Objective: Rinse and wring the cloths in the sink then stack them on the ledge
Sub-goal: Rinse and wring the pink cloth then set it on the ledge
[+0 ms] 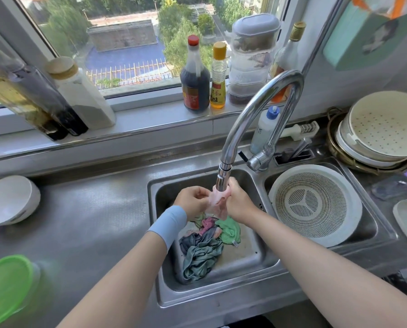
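Under the spout of the chrome tap [223, 178] I hold a pale pink cloth [217, 204] over the left basin of the steel sink [264, 259]. My left hand [193, 201] pinches the cloth's left edge. My right hand [236, 202] grips its right side, right against the spout. The cloth hangs down between both hands. Below it in the basin lies a heap of cloths: a green one [229, 230], a pink one [208, 224] and a grey-teal one [201, 256]. The window ledge [150, 121] runs behind the sink.
On the ledge stand a dark sauce bottle [195, 76], a yellow-capped oil bottle [218, 76], stacked plastic containers [252, 60] and bottles at left [44, 100]. A white colander [316, 204] fills the right basin. A white bowl [10, 200] and a green lid [6, 290] sit on the left counter.
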Demonstrator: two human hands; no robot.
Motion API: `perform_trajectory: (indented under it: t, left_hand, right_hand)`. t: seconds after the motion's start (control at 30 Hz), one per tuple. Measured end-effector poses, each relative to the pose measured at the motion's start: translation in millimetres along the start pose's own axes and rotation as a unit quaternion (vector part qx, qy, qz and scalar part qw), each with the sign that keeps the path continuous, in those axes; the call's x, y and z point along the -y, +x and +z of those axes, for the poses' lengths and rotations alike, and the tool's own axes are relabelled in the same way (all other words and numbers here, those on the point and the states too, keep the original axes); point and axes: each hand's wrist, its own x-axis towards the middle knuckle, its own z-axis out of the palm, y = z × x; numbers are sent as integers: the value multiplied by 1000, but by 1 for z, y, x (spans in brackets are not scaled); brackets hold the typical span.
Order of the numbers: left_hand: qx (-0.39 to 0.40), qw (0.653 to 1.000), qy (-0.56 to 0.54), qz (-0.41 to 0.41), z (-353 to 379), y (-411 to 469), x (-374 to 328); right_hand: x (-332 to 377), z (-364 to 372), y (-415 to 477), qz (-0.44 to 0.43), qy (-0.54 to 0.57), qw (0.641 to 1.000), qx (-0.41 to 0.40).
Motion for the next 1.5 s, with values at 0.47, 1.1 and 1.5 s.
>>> perform_trajectory:
  t: [0.47, 1.1, 1.5]
  left_hand:
    - [117, 991, -58, 0, 9, -6, 7]
    - [112, 977, -173, -56, 28, -1, -13]
    - [69, 997, 44, 6, -1, -2, -9]
  right_hand:
    - [17, 19, 5, 76, 138, 987, -28]
    - [-14, 1, -16, -31, -18, 999, -31]
    - [-37, 11, 8, -14, -188, 977, 99]
